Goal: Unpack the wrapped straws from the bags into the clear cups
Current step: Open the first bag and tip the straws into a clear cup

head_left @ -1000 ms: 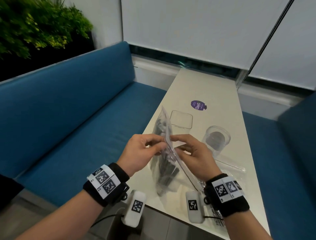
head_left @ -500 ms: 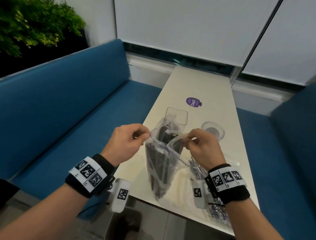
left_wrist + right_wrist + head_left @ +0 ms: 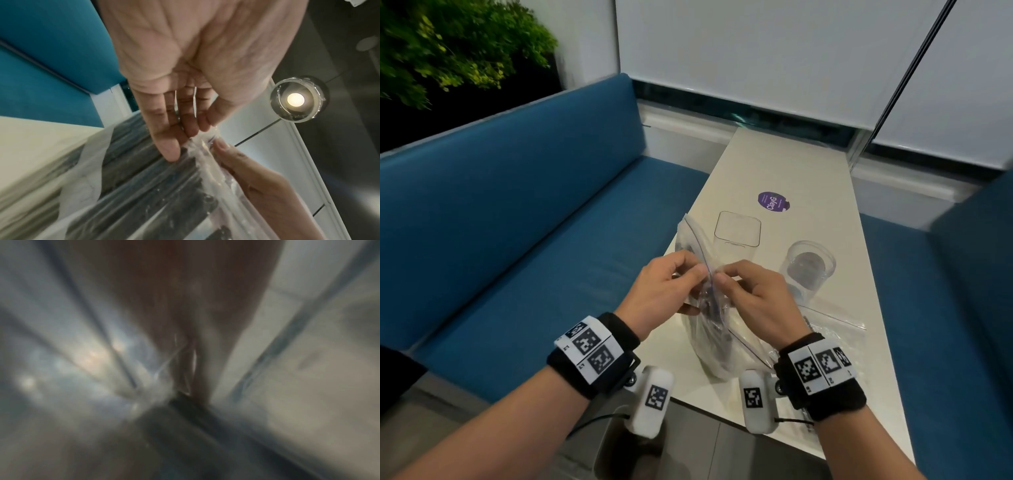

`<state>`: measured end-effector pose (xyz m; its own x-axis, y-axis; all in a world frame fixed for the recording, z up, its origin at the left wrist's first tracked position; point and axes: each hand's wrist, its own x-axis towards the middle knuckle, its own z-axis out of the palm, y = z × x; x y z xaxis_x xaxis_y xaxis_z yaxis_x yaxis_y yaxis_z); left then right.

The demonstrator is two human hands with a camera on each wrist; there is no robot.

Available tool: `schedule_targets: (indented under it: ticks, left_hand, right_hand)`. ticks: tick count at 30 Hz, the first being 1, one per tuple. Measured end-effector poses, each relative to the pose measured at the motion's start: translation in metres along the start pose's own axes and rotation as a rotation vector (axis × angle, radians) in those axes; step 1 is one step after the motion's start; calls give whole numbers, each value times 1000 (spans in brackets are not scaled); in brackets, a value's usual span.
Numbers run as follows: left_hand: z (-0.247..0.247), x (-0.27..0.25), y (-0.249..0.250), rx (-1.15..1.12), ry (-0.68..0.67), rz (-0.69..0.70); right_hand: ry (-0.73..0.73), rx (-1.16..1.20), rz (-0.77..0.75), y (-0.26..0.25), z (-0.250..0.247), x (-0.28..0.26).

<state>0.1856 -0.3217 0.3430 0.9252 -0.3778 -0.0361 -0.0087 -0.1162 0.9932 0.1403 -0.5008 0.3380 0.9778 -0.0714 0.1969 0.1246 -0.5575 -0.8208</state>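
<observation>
Purple sticker (image 3: 774, 202) reads "ClayG"; hands pinch bag (image 3: 709, 342).

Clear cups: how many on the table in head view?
2. A square cup stands just beyond the bag pinched by the left hand and right hand; a round cup stands right of it. Others may be hidden behind the hands.

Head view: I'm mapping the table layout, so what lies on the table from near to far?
Zip bag held by both hands → round cup → square cup → purple sticker.
</observation>
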Motion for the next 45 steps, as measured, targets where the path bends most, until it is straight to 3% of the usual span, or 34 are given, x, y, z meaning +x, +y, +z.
schedule_targets:
  ticks: [4, 5, 8, 10, 17, 20, 22, 25, 28, 31, 33, 37, 39, 42, 43, 45]
  left_hand:
    - [2, 1, 10, 50, 18, 37]
    - [0, 2, 11, 62, 17, 48]
    - [-15, 8, 9, -15, 51, 26]
    - [-25, 10, 8, -95, 102, -3]
    - [-7, 9, 16, -114, 20, -60]
    - [-14, 16, 18, -246, 108, -98]
    - [-22, 22, 11, -116, 105, -94]
    - [-19, 22, 5, 214, 62, 31]
    - [-16, 23, 1, 299, 128, 108]
    - [-22, 21, 3, 129, 179, 33]
    - [-28, 19, 5, -12, 169, 16]
    - [-38, 18, -2, 125, 92, 25]
    - [-43, 17, -4, 184, 25, 22]
    - [-50, 14, -3, 312, -32, 38]
    - [-51, 14, -3, 350, -33, 54]
    - [-50, 12, -4, 370, -34, 75]
  right_hand:
    - [-64, -129, -185, -6, -5, -6]
    - [-49, -126, -168, -4, -7, -7]
    - [178, 13, 115, 16, -21, -2]
    - [279, -65, 173, 29, -33, -2]
    - [87, -149, 8, 3, -9, -7]
    - [203, -194, 98, 16, -20, 2]
    - [235, -202, 208, 19, -30, 4]
    - [180, 118, 257, 2, -21, 2]
    - [91, 403, 222, -21, -2, -1]
    - [81, 277, 202, -18, -2, -3]
    - [45, 110, 268, -15, -7, -11]
    - [-72, 115, 320, -22, -10, -23]
    - [51, 73, 322, -16, -15, -23]
    - [402, 92, 390, -6, -23, -22]
    - [452, 167, 393, -8, -21, -22]
    - [390, 333, 364, -20, -12, -24]
